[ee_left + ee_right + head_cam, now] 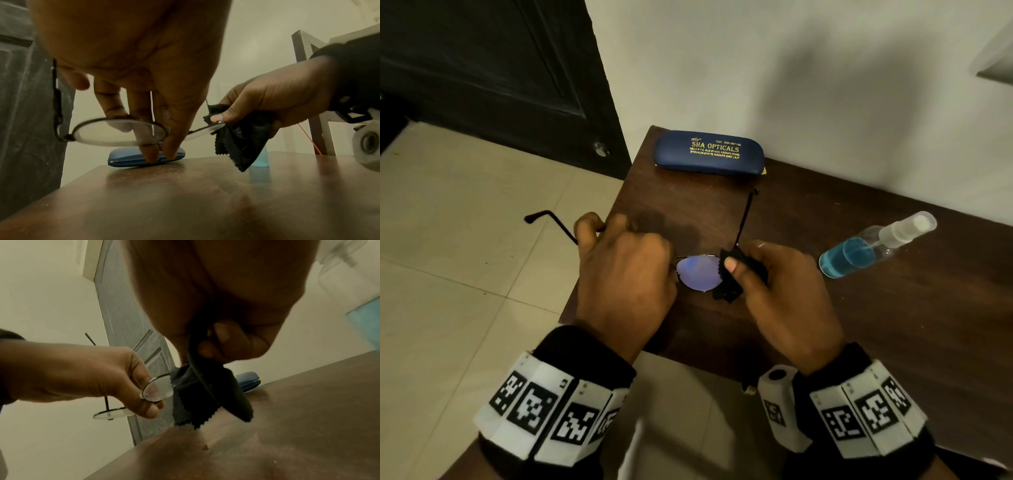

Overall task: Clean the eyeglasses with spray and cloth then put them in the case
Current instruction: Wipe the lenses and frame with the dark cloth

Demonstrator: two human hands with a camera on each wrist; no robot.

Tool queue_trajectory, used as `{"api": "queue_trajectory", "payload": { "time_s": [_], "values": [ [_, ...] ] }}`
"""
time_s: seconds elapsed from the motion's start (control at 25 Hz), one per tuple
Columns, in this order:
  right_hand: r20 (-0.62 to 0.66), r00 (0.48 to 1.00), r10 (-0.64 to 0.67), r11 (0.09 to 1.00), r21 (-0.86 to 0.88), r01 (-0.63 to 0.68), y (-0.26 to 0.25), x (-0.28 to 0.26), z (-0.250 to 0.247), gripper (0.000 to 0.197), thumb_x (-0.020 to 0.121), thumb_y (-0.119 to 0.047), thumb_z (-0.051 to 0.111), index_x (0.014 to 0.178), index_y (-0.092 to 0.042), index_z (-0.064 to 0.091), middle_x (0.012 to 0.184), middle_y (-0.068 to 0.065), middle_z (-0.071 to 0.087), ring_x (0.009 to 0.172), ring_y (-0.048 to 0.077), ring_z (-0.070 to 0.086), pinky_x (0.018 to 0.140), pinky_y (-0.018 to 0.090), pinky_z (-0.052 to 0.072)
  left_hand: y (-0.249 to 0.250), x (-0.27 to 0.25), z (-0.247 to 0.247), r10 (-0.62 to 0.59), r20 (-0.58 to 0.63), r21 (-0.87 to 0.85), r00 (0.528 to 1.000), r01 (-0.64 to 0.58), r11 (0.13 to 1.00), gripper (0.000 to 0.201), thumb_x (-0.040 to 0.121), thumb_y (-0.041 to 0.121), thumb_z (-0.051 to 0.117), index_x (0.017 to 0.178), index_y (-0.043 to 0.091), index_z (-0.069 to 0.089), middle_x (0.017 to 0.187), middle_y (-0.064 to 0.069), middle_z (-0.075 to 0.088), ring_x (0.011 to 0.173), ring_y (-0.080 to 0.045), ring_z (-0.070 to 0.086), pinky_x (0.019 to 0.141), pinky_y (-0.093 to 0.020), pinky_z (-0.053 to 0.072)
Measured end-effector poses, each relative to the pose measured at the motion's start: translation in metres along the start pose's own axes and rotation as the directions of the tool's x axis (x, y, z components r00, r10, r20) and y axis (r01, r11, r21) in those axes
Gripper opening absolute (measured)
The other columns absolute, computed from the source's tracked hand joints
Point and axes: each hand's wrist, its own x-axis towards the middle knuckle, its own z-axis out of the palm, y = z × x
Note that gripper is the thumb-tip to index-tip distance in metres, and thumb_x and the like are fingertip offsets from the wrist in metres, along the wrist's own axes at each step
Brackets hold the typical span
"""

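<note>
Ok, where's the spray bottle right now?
In the head view the spray bottle lies on its side on the table, to the right of the right hand with the cloth, nozzle pointing toward the wall.

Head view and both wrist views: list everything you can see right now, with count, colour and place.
eyeglasses: one, thin dark frame, held above the table
cloth: one, black, on the right lens
case: one, blue, shut, table's far corner
spray bottle: one, clear, blue liquid, lying right
table: one, dark brown
door: one, dark, far left
left hand: grips the glasses
right hand: pinches the cloth
</note>
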Motion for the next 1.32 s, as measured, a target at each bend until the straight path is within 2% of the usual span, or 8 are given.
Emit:
{"api": "queue_trajectory", "payload": {
  "time_s": [0.16,0.28,0.4,0.56,0.64,0.8,1.08,1.32],
  "values": [
    [-0.076,0.996,-0.041,0.999,0.011,0.042,-0.004,0.0,-0.001,0.029,0.092,-0.042,0.043,0.098,-0.025,0.066,0.082,-0.011,0.067,0.074,0.004,0.063,0.067,0.033,0.055,-0.003,0.0,0.005,0.139,-0.046,-0.058,0.989,-0.141,0.988,0.007,0.075,0.031,0.069,0.08,0.027,0.072,0.079,0.006,0.07,0.093,-0.025,0.06,0.09,-0.04,0.018],
    [-0.158,0.987,-0.019,0.999,0.04,0.025,0.0,0.002,-0.002,0.026,0.093,-0.037,0.047,0.101,-0.023,0.067,0.083,-0.011,0.068,0.073,0.002,0.063,0.066,0.03,0.055,-0.009,0.0,0.011,0.23,-0.136,-0.099,0.964,-0.244,0.965,0.047,0.065,0.028,0.08,0.111,0.024,0.069,0.109,-0.003,0.068,0.1,-0.03,0.061,0.089,-0.04,0.023],
    [-0.261,0.965,-0.005,0.985,0.163,0.05,0.01,0.008,-0.009,0.018,0.094,-0.025,0.054,0.095,-0.017,0.07,0.078,-0.009,0.068,0.068,0.0,0.062,0.059,0.022,0.051,-0.02,-0.002,0.003,0.062,-0.26,-0.388,0.964,-0.163,0.907,0.037,0.078,0.029,0.067,0.113,0.02,0.067,0.107,-0.005,0.063,0.091,-0.024,0.059,0.082,-0.033,0.038],
    [-0.217,0.975,0.049,0.932,0.361,0.034,0.013,0.011,-0.018,0.015,0.094,-0.018,0.056,0.096,-0.015,0.07,0.08,-0.009,0.069,0.07,0.0,0.064,0.057,0.011,0.048,-0.032,0.004,0.008,-0.369,-0.024,-0.825,0.929,0.19,0.532,0.023,0.092,0.028,0.058,0.111,0.021,0.068,0.103,-0.001,0.069,0.088,-0.016,0.062,0.081,-0.035,0.052],
    [-0.148,0.987,0.066,0.895,0.446,0.007,0.011,0.011,-0.021,0.015,0.094,-0.018,0.055,0.092,-0.016,0.07,0.078,-0.004,0.071,0.071,0.006,0.067,0.057,0.016,0.052,-0.03,0.007,0.014,-0.305,0.196,-0.895,0.932,0.297,0.333,0.017,0.093,0.032,0.055,0.1,0.031,0.07,0.094,-0.001,0.071,0.086,-0.013,0.063,0.075,-0.032,0.049],
    [-0.095,0.987,0.127,0.842,0.536,-0.057,0.011,0.012,-0.028,0.016,0.094,-0.019,0.055,0.086,-0.021,0.069,0.078,-0.002,0.074,0.072,0.012,0.071,0.064,0.027,0.057,-0.03,0.01,0.009,-0.27,0.282,-0.94,0.921,0.322,0.117,0.013,0.088,0.024,0.062,0.085,0.024,0.074,0.083,-0.01,0.072,0.076,-0.019,0.064,0.063,-0.027,0.053],
    [-0.138,0.97,0.202,0.842,0.529,-0.1,0.016,0.012,-0.026,0.017,0.093,-0.025,0.058,0.1,-0.02,0.072,0.084,-0.003,0.074,0.078,0.015,0.07,0.071,0.036,0.06,-0.029,0.011,0.016,-0.335,0.183,-0.968,0.924,0.228,0.102,0.025,0.086,0.011,0.064,0.068,0.025,0.075,0.074,-0.003,0.072,0.074,-0.017,0.067,0.076,-0.03,0.058],
    [-0.067,0.961,0.267,0.938,-0.209,-0.275,0.016,0.006,-0.025,0.031,0.093,-0.045,0.05,0.115,-0.03,0.064,0.104,-0.008,0.064,0.094,0.011,0.056,0.083,0.033,0.05,-0.032,0.014,0.022,-0.471,-0.011,-0.955,0.882,0.13,0.266,0.027,0.088,0.018,0.065,0.071,0.036,0.074,0.071,0.003,0.072,0.077,-0.026,0.07,0.084,-0.047,0.056]
  ]
}}
